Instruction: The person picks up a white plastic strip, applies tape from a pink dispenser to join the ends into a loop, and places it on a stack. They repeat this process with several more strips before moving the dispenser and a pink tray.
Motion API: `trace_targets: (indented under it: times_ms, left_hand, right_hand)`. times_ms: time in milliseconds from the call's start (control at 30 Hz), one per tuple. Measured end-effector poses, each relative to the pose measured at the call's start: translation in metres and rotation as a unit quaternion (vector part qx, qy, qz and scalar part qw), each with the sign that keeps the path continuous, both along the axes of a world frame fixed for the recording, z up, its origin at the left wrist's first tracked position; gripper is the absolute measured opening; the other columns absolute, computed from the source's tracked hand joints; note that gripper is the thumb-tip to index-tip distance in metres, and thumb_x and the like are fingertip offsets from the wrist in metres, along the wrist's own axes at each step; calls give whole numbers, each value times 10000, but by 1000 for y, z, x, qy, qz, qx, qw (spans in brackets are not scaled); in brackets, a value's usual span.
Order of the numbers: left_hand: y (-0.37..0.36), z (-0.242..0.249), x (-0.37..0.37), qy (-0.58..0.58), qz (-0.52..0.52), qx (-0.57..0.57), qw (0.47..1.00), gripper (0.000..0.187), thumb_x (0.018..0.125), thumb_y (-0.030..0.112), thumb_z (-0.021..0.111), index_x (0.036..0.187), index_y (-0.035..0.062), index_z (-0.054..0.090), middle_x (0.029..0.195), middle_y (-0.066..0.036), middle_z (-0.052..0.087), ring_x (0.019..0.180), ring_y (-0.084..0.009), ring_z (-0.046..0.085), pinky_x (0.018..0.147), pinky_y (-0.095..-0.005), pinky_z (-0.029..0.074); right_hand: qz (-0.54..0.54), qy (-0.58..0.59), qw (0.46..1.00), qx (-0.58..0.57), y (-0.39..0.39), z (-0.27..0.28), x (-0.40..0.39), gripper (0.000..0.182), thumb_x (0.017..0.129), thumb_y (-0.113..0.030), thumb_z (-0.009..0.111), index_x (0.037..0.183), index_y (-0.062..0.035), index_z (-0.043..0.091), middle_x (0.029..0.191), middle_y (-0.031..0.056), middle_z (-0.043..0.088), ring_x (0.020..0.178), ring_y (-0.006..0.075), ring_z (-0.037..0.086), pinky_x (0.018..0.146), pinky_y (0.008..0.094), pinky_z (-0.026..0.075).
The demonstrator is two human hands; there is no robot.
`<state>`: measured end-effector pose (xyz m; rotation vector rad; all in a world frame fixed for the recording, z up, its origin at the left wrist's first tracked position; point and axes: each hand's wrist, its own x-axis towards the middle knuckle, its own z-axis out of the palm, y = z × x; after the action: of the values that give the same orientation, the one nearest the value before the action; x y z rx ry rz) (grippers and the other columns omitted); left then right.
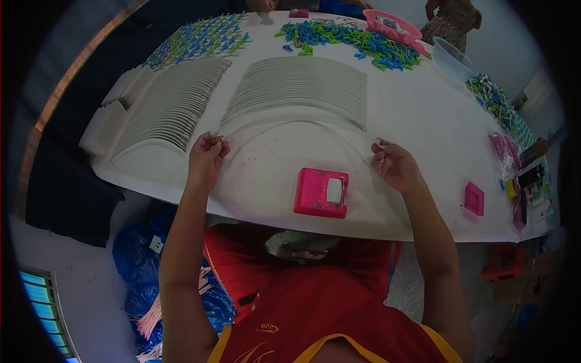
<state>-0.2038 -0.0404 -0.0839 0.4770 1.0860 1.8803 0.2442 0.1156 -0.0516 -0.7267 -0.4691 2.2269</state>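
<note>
My left hand [209, 158] is closed in a pinch just off the near left corner of the middle row of overlapping pale strips [296, 88]. Off that row's near right corner, my right hand [393, 163] pinches too. A bit of white shows at the fingertips of both hands. Between them a thin pale strip [296, 122] bows away from me, faint against the white tabletop; its exact ends are hard to make out. Nearer to me, between my forearms, sits a pink box [307, 192] with a white roll [334, 190] in it.
Another row of overlapping strips [175, 106] lies at left. Blue and green clips [357, 42] are heaped at the back, near a pink basket [393, 24] and a clear tub [454, 59]. A small pink tray [474, 199] lies at right. Other people stand beyond the table.
</note>
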Motion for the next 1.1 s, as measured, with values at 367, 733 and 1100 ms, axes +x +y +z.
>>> trace_targets:
  times_ms: [367,733,1100]
  left_hand:
    - [15,12,-3,602,100,-183,771,357,842,26,703,1190,-32,646,962,-110,732,802,-200,689,778,-325,541]
    - [39,1,-19,583,139,-205,774,316,821,56,716,1125,-22,676,922,-96,742,783,-192,694,745,-316,540]
    - [44,-9,-30,590,193,-230,750,331,804,109,713,1115,0,695,939,-108,763,845,-243,732,771,-359,556]
  right_hand:
    - [-13,-616,620,486,21,-14,-11,184,869,-154,754,952,6,716,819,55,685,728,146,612,695,302,512]
    - [-41,-599,623,501,49,-28,-36,189,877,-139,748,1002,-2,718,819,48,661,754,140,590,721,295,498]
    - [-37,-619,616,485,52,-29,-37,243,877,-193,734,1048,-20,740,891,72,718,802,158,648,763,301,520]
